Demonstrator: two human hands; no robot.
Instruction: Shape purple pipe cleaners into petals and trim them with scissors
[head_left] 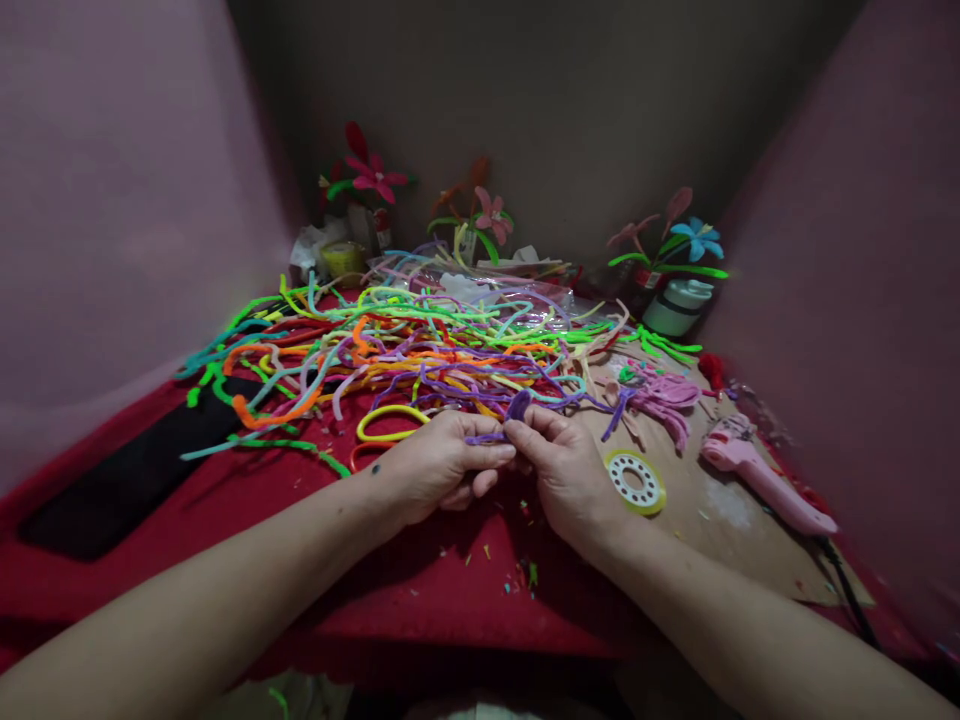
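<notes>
Head view. Landmark for all places: the yellow tape roll with white core (649,485).

Item: purple pipe cleaner (519,404), one; straight stem, rounded upper end, whether coiled or folded too small to tell. Place: left of the tape roll and slightly beyond it, held in the air.

Hands: left hand (442,455), thumb and forefinger pinching the stem; right hand (566,470), thumb and forefinger pinching just below the rounded end. Fingertips close together.

Handling, as judged: very light; soft, fuzzy nap with good grip; probably wire-cored, so bendable and apt to keep a kink. Best held by the stem near the join; the rounded end could crush under a hard squeeze.

Also listed: scissors with a yellow handle (391,408), left of the roll; multicoloured pipe-cleaner pile (450,345), beyond it to the left; pink pipe-cleaner bundle (664,392), just beyond; pink glue gun (772,485), to the right; cardboard sheet (720,550), beneath; blue pipe-cleaner flower (699,240), far beyond.
</notes>
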